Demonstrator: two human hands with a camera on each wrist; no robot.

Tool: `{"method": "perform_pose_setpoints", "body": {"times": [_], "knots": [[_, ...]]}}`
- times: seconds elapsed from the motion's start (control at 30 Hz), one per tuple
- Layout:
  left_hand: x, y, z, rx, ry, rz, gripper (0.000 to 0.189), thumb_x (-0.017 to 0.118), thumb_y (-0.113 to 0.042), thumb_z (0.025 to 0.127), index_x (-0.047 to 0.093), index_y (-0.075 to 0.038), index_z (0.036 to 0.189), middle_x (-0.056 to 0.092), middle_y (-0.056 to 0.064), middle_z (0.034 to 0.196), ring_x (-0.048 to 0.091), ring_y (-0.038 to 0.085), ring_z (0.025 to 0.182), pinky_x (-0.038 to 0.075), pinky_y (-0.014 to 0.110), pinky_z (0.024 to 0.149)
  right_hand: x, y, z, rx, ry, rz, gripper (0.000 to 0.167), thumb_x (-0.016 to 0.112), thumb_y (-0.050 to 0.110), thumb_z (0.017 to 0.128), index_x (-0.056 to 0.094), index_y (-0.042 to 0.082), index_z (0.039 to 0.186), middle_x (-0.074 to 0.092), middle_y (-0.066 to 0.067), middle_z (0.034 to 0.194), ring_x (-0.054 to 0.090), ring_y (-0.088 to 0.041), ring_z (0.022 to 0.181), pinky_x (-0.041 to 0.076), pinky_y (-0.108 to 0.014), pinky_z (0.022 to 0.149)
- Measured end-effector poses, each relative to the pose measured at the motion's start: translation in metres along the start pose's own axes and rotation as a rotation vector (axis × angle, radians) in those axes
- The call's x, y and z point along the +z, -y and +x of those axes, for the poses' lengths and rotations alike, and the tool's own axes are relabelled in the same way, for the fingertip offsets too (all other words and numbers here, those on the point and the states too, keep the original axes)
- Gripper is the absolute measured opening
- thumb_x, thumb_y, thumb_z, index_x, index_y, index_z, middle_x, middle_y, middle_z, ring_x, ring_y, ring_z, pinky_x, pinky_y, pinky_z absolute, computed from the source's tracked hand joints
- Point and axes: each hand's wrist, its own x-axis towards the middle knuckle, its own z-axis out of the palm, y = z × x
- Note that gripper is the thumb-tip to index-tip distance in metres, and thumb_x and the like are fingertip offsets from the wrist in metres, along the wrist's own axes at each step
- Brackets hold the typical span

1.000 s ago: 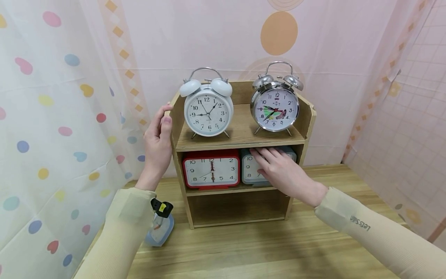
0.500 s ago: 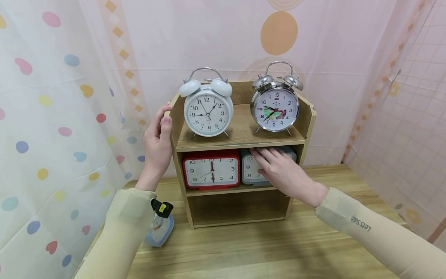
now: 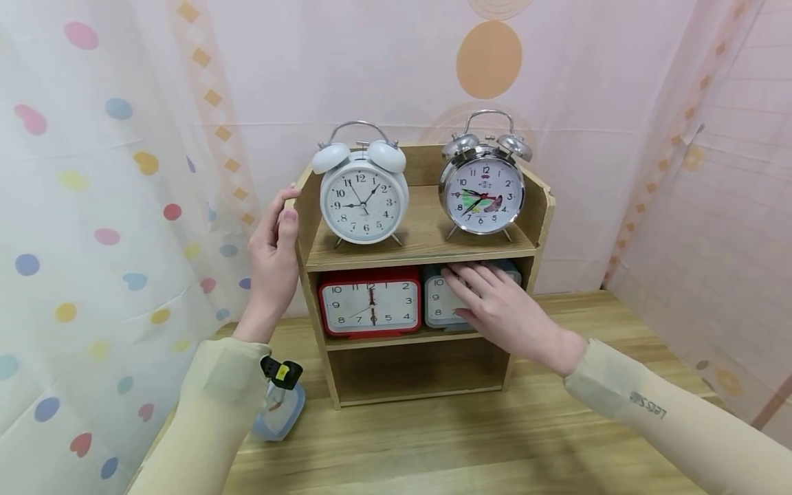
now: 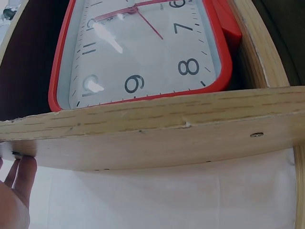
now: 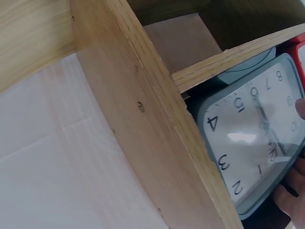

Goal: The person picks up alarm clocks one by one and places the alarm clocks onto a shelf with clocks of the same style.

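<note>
In the head view my left hand (image 3: 273, 258) rests against the left side panel of a small wooden shelf (image 3: 421, 258), fingertips near its top front edge. My right hand (image 3: 504, 309) reaches into the middle compartment and holds a grey-blue rectangular clock (image 3: 438, 302). Its fingers lie over the clock's top edge and the thumb is on the dial, as the right wrist view also shows. Part of that dial is hidden by the hand. Left of it stands a red rectangular clock (image 3: 371, 306), close beside it. The left wrist view shows the red clock behind the side panel.
On the top board stand a white twin-bell alarm clock (image 3: 364, 206) and a silver twin-bell alarm clock (image 3: 482, 196). A light-blue clock (image 3: 280, 416) lies on the wooden table (image 3: 433, 447) below the left wrist, partly covered by a black strap (image 3: 281, 372). Patterned curtains surround the table.
The head view has shifted slightly, so the shelf sits a little further left. My right hand has moved slightly right and down across the grey-blue clock. The left hand keeps its place.
</note>
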Motion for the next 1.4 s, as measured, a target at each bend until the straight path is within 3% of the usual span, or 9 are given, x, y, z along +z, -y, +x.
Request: {"method": "perform_pose_setpoints", "body": {"times": [0.13, 0.23, 0.33, 0.47, 0.63, 1.0, 1.13, 1.23, 1.4], "knots": [[-0.007, -0.004, -0.001, -0.041, 0.045, 0.058, 0.039, 0.048, -0.030, 0.111, 0.060, -0.021, 0.147, 0.050, -0.012, 0.093, 0.043, 0.006, 0.081, 0.035, 0.021, 0.081, -0.005, 0.005, -0.001, -0.018, -0.020, 0.037, 0.069, 0.090, 0.024, 0.083, 0.063, 0.004, 0.143, 0.069, -0.017, 0.138, 0.067, -0.034, 0.125, 0.057, -0.048, 0.103], [-0.014, -0.007, -0.002, -0.083, 0.100, 0.105, 0.045, 0.044, -0.036, 0.112, 0.050, -0.030, 0.157, 0.064, -0.010, 0.135, 0.057, 0.007, 0.121, 0.041, 0.023, 0.108, -0.011, 0.008, -0.002, -0.023, -0.071, 0.066, 0.070, 0.093, 0.024, 0.080, 0.065, 0.003, 0.141, 0.069, -0.019, 0.138, 0.067, -0.036, 0.126, 0.057, -0.049, 0.105], [-0.022, -0.011, -0.001, -0.113, 0.127, 0.105, 0.050, 0.038, -0.043, 0.113, 0.037, -0.038, 0.162, 0.039, -0.013, 0.170, 0.042, 0.014, 0.155, 0.039, 0.043, 0.126, -0.017, 0.010, -0.001, -0.028, -0.145, 0.102, 0.071, 0.095, 0.023, 0.077, 0.066, 0.001, 0.138, 0.070, -0.020, 0.138, 0.068, -0.037, 0.126, 0.057, -0.049, 0.105], [-0.037, -0.015, -0.003, -0.132, 0.122, 0.078, 0.051, 0.036, -0.047, 0.112, 0.032, -0.042, 0.163, 0.034, -0.012, 0.173, 0.041, 0.021, 0.156, 0.047, 0.047, 0.120, -0.025, 0.011, 0.000, -0.044, -0.266, 0.141, 0.053, 0.083, 0.026, 0.092, 0.068, -0.001, 0.135, 0.071, -0.022, 0.135, 0.069, -0.038, 0.124, 0.057, -0.048, 0.103], [-0.053, -0.020, -0.011, -0.112, 0.141, 0.149, 0.052, 0.042, -0.042, 0.112, 0.032, -0.042, 0.163, 0.035, -0.010, 0.173, 0.042, 0.020, 0.155, 0.048, 0.015, 0.108, -0.039, 0.008, 0.001, 0.014, -0.399, 0.176, 0.050, 0.058, 0.036, 0.108, 0.066, -0.003, 0.137, 0.069, -0.024, 0.135, 0.067, -0.041, 0.124, 0.045, -0.035, 0.121], [-0.076, -0.023, -0.041, -0.065, 0.231, 0.420, 0.062, 0.055, -0.035, 0.109, 0.029, -0.042, 0.165, 0.037, -0.007, 0.172, 0.044, 0.032, 0.155, 0.039, -0.003, 0.093, -0.052, -0.014, -0.012, 0.486, -0.573, 0.364, 0.073, 0.060, 0.058, 0.101, 0.061, -0.003, 0.142, 0.062, -0.026, 0.144, 0.060, -0.043, 0.133, 0.037, -0.019, 0.123], [-0.083, -0.020, -0.051, -0.063, 0.266, 0.485, 0.066, 0.057, -0.032, 0.108, 0.027, -0.036, 0.166, 0.036, -0.001, 0.173, 0.045, 0.036, 0.153, 0.057, 0.031, 0.103, -0.052, -0.017, -0.018, 0.576, -0.563, 0.409, 0.064, 0.070, 0.043, 0.101, 0.058, 0.000, 0.147, 0.060, -0.024, 0.148, 0.059, -0.043, 0.133, 0.038, -0.013, 0.117], [-0.087, -0.017, -0.058, -0.067, 0.299, 0.540, 0.067, 0.057, -0.034, 0.108, 0.026, -0.031, 0.168, 0.038, 0.006, 0.172, 0.047, 0.041, 0.149, 0.052, 0.061, 0.100, -0.049, -0.017, -0.023, 0.631, -0.529, 0.433, 0.059, 0.076, 0.018, 0.096, 0.056, 0.001, 0.150, 0.058, -0.023, 0.150, 0.058, -0.042, 0.134, 0.039, -0.008, 0.110], [-0.092, -0.010, -0.070, -0.071, 0.363, 0.659, 0.069, 0.057, -0.038, 0.107, 0.026, -0.026, 0.168, 0.043, 0.019, 0.167, 0.059, 0.050, 0.132, 0.054, 0.066, 0.095, -0.041, -0.017, -0.032, 0.739, -0.485, 0.482, 0.064, 0.074, 0.001, 0.093, 0.052, 0.000, 0.153, 0.057, -0.025, 0.150, 0.057, -0.040, 0.137, 0.039, -0.002, 0.105]]}}
